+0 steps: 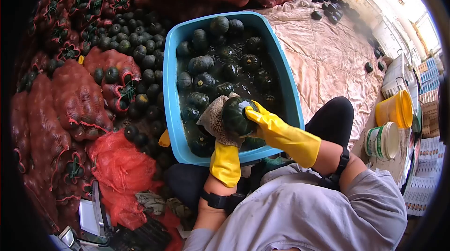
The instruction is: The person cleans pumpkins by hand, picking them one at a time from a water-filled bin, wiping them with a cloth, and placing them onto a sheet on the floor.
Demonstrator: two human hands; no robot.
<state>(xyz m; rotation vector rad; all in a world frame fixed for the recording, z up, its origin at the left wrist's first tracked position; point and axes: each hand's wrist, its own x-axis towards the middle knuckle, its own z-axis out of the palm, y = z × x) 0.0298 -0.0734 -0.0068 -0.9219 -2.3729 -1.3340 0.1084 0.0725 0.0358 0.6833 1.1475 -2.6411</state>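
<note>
A wet, dark green pumpkin [237, 117] is held up over the near end of a blue tub [291, 96]. My right hand [268, 120], in a yellow rubber glove, grips its right side with the thumb on top. Against its left side lies a brownish, shaggy cloth [213, 116]. My left hand [226, 153], also gloved in yellow, is mostly hidden under this cloth and presses it to the pumpkin. Dark water fills the tub, with several more green pumpkins [204, 82] floating or sitting in it.
Loose pumpkins [136, 40] are heaped left of the tub, beside stuffed red mesh sacks [77, 96]. An orange-red net [123, 171] lies lower left. A pale quilted sheet [311, 49] spreads to the right. A yellow bucket [393, 109] and a white bucket [382, 140] stand at far right.
</note>
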